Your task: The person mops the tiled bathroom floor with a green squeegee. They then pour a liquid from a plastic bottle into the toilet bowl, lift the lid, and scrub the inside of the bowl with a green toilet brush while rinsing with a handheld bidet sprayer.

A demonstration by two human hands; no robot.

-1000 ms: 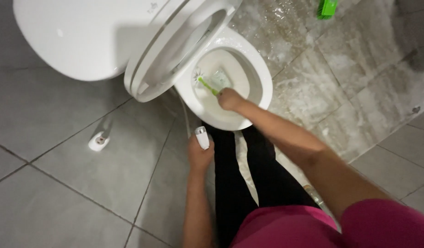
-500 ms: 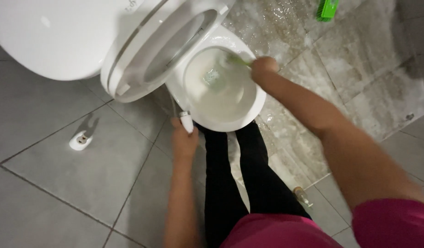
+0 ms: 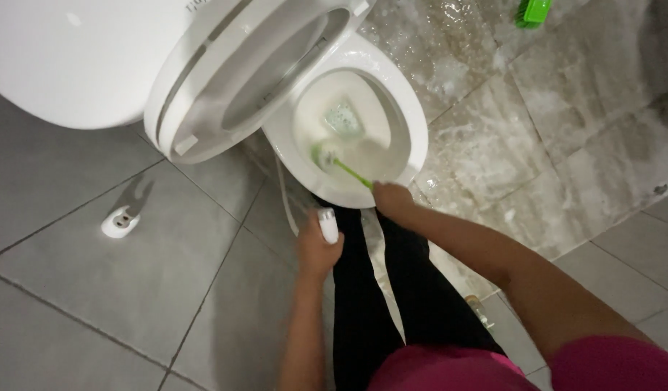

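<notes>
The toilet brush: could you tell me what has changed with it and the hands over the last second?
The right hand swept the green toilet brush from the middle of the bowl to its far rim, then back to the near side; the head now scrubs the near wall. The left hand has kept hold of the white sprayer. The seat stays raised.

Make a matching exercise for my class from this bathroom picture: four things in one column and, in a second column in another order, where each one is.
Things:
1. green toilet brush
2. white spray nozzle
3. toilet seat
4. green scrub brush

Places:
A. lying on the wet floor at the top edge
B. head inside the toilet bowl, handle in the right hand
C. raised up, left of the bowl
D. held in the left hand below the bowl

Pairs: 1-B, 2-D, 3-C, 4-A
</notes>
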